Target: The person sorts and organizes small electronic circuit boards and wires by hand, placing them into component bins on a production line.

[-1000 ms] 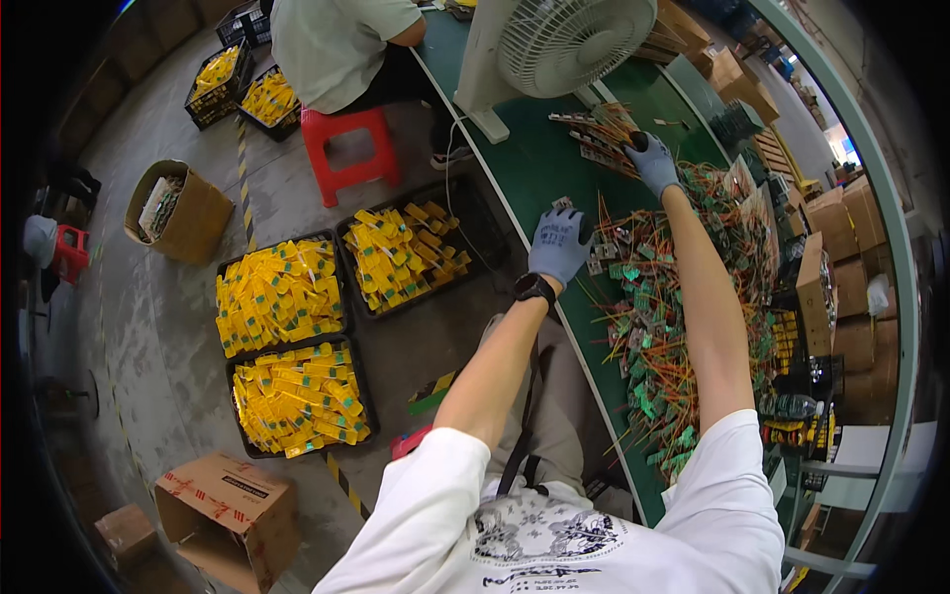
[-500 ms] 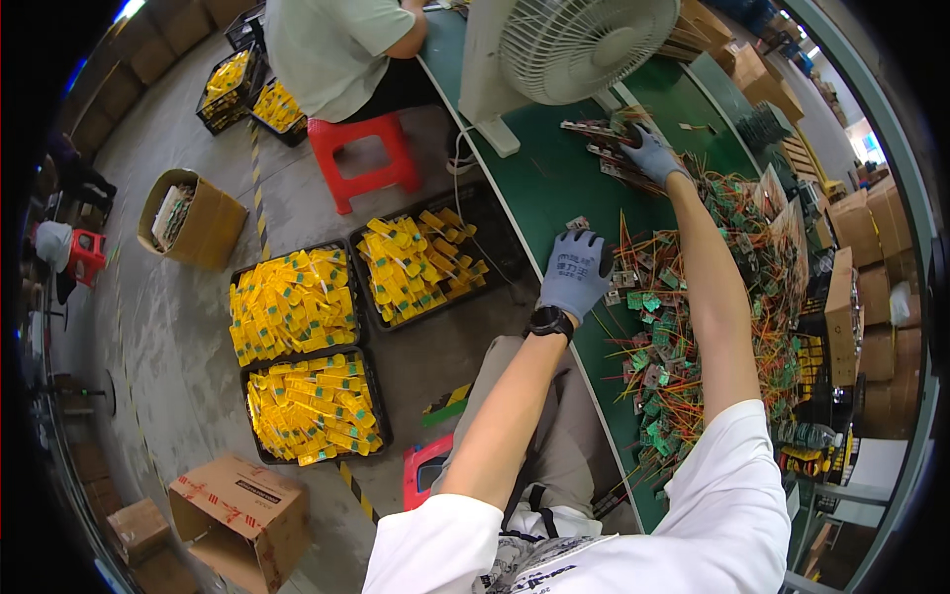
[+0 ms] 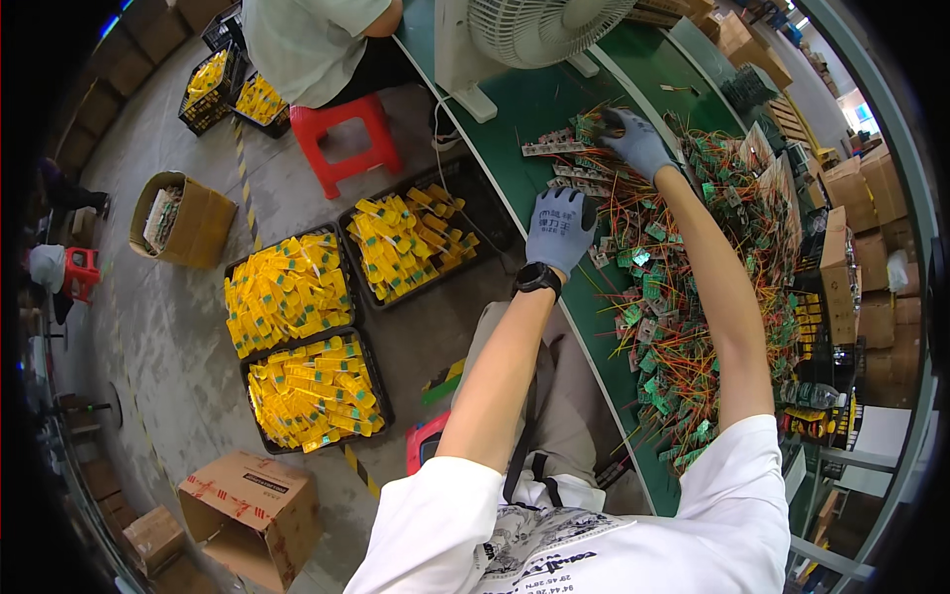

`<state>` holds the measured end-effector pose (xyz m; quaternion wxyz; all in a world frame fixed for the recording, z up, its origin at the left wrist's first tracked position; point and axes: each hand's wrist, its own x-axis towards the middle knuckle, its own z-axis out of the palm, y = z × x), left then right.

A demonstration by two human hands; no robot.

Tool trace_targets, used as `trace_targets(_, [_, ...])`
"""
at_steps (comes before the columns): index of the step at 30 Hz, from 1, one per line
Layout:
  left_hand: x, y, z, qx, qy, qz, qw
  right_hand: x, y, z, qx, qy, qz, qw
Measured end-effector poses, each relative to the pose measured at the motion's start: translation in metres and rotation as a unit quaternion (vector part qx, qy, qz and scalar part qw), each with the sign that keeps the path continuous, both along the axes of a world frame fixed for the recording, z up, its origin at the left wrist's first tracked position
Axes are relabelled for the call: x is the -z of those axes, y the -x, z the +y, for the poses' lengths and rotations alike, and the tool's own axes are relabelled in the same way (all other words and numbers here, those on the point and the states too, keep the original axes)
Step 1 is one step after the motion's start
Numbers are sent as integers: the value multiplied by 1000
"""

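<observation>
- Seen from above, a seated person in a white shirt reaches both bare forearms away from the body toward a green table [image 3: 539,109] on the right.
- The left hand [image 3: 561,230], in a grey-blue glove with a black watch at the wrist, is stretched forward with the arm nearly straight. It hovers palm down at the near left edge of the table, fingers curled loosely; whether it holds anything cannot be told.
- The right hand [image 3: 636,141], also gloved, reaches farther, the arm extended over a pile. Its fingers are bent down and closed onto the far end of the pile, pinching at small parts there; the exact piece gripped is too small to make out.
- The pile [image 3: 683,297] is a dense heap of small green boards with orange and red wires, spread along the table from near the person's right shoulder to the far hand.
- A few pale strips [image 3: 554,148] lie on the table just left of the right hand.
- A white fan [image 3: 524,30] stands on the far part of the table.
- On the floor to the left sit three black crates [image 3: 307,386] filled with yellow pieces.
- Farther off, another person sits on a red stool [image 3: 341,139].
- Cardboard boxes [image 3: 247,505] stand on the near left floor.
</observation>
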<state>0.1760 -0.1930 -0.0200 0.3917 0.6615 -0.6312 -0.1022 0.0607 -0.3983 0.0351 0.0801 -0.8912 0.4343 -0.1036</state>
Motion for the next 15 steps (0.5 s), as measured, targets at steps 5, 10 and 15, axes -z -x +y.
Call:
trace_targets(5, [9, -3, 0, -18, -4, -20, 1000, 0, -20, 9, -39, 2, 88, 995])
trace_targets(10, [4, -1, -1, 1, -16, -18, 1000, 3, -5, 7, -51, -15, 99, 994])
trace_targets(15, [10, -9, 4, -18, -6, -26, 999, -28, -12, 43, 58, 75, -6, 996])
